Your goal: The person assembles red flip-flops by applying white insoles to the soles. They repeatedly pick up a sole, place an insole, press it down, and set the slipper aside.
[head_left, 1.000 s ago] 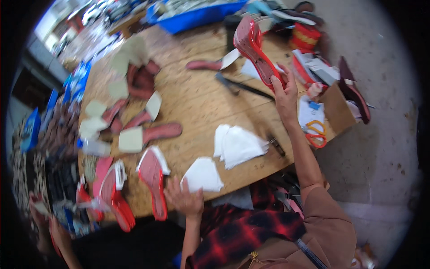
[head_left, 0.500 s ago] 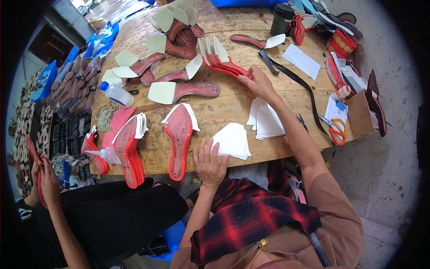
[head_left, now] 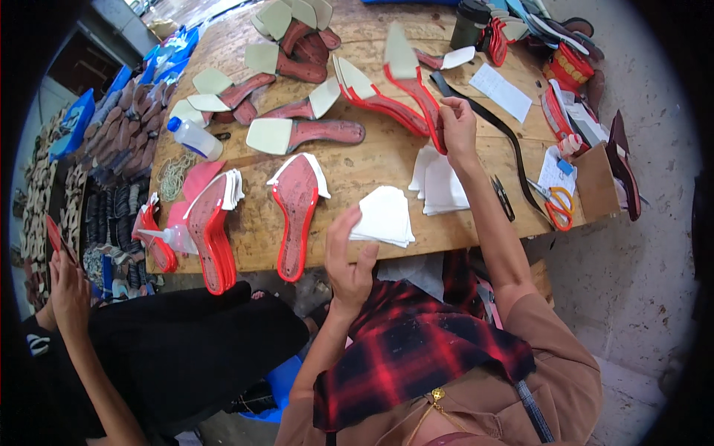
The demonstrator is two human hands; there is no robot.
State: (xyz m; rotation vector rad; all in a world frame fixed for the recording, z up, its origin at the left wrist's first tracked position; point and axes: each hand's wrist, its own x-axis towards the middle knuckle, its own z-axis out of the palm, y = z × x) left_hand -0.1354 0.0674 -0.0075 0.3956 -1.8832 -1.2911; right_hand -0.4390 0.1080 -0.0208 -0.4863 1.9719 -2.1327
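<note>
My right hand (head_left: 459, 132) pinches the heel end of a red-edged shoe insole (head_left: 422, 88) with a pale toe part, holding it up over the table. Just left of it lie more red-edged insoles (head_left: 383, 106), overlapping. My left hand (head_left: 348, 256) is raised at the table's front edge, fingers apart, holding nothing. Beside its fingertips lies a stack of white cut pieces (head_left: 384, 214); a second white stack (head_left: 439, 183) lies behind, near my right forearm. Left of my left hand rests one insole (head_left: 294, 223) with white material around its toe, then a stack of similar insoles (head_left: 212, 230).
Reddish insoles with pale toes (head_left: 327, 132) spread over the wooden table (head_left: 327, 167). At the left stand a blue-capped bottle (head_left: 195, 139) and a glue bottle (head_left: 177, 238). Orange-handled scissors (head_left: 559, 207) lie at the right. A co-worker's hand (head_left: 69, 293) holds an insole at far left.
My right hand has lifted one insole off the overlapping group and moved it right. My left hand has risen from the table beside the white stack.
</note>
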